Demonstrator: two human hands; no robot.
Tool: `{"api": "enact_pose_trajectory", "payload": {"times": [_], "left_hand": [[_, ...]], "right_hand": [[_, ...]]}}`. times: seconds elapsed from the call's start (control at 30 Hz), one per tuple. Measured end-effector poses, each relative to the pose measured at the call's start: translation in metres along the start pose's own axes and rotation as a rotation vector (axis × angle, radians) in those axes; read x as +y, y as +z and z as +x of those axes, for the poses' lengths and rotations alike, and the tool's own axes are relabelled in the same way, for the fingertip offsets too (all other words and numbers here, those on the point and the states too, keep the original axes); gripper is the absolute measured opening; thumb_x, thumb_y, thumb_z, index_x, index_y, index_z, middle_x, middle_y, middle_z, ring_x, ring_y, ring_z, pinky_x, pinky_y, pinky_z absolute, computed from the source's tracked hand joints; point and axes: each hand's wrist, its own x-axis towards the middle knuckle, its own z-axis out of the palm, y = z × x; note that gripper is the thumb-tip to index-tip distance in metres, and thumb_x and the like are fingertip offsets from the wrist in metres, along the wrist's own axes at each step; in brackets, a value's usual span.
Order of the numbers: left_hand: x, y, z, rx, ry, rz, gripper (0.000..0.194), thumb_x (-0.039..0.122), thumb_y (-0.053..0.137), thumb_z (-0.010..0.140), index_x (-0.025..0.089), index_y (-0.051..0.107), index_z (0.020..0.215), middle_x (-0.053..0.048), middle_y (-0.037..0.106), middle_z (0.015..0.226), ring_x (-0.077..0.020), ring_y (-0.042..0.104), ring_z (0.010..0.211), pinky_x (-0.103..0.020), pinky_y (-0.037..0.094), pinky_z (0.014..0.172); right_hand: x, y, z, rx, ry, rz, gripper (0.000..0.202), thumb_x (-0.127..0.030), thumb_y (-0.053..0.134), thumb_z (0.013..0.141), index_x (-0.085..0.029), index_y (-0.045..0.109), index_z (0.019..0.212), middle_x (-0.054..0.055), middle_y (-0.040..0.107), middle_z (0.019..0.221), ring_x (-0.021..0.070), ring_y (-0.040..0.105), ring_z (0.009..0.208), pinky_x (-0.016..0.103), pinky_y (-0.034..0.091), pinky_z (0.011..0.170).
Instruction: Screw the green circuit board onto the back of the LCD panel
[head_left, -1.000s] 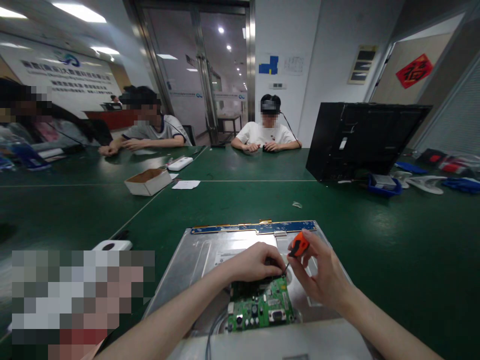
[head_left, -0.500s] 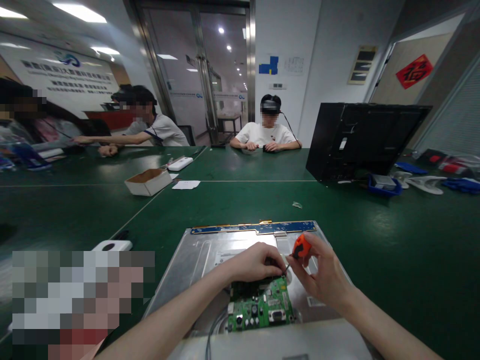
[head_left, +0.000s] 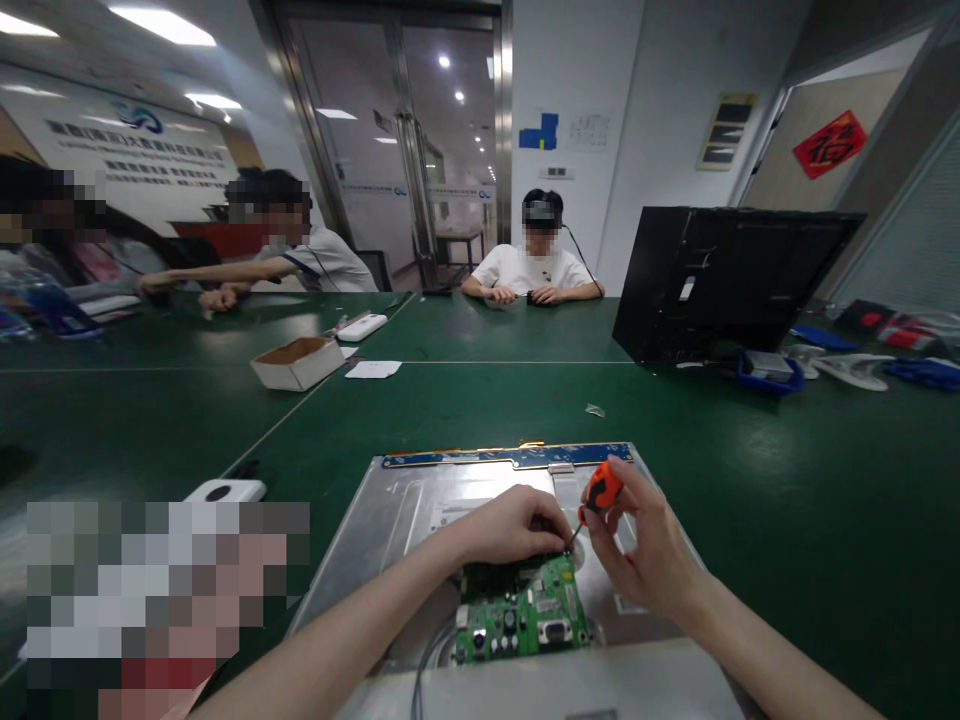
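A green circuit board lies on the silver metal back of a display panel, which has a narrow blue board along its far edge. In my right hand is an orange and black screwdriver, gripped by its handle. The thin shaft slants down to the green board's far right corner. My left hand reaches over the board's far edge, thumb and fingers pinched together beside the screwdriver's tip. Whatever they may hold there is too small to make out.
A black monitor housing stands at the back right, near a blue tray and gloves. An open box and a white device are on the left. Other people sit across the green table.
My right hand's fingers have shifted on the screwdriver, uncovering more of its handle and lower collar. The left hand and the board stay put.
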Motion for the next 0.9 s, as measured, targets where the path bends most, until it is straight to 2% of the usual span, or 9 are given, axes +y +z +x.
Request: {"api": "enact_pose_trajectory", "payload": {"times": [0.4,0.63,0.9], "left_hand": [[-0.0014,-0.0003,0.0002,-0.003,0.008,-0.002,0.017,0.008,0.065,0.079,0.015,0.076,0.089,-0.002,0.073,0.082,-0.0177,0.066,0.078,-0.025,0.048,0.075],[0.0001,0.0001,0.0,-0.006,-0.012,0.007,0.017,0.008,0.064,0.079,0.016,0.076,0.087,0.0,0.072,0.079,-0.016,0.064,0.074,-0.023,0.047,0.071],[-0.0035,0.0008,0.0001,-0.004,-0.005,0.002,0.018,0.009,0.065,0.08,0.018,0.077,0.09,0.0,0.073,0.083,-0.0165,0.065,0.079,-0.023,0.048,0.075]], "right_hand": [[-0.0022,-0.0016,0.0047,0.023,-0.029,-0.028,0.063,-0.012,0.05,0.091,-0.023,0.023,0.146,-0.001,0.06,0.078,0.0098,0.051,0.048,0.02,0.044,0.04],[-0.0021,-0.0032,0.0021,-0.025,-0.008,0.004,0.064,-0.01,0.045,0.092,-0.021,0.02,0.149,0.003,0.064,0.084,0.0126,0.058,0.054,0.023,0.05,0.043],[-0.0029,-0.0008,0.0045,0.049,-0.021,-0.036,0.06,-0.014,0.051,0.092,-0.022,0.025,0.146,-0.002,0.059,0.074,0.01,0.051,0.046,0.021,0.043,0.038]]}}
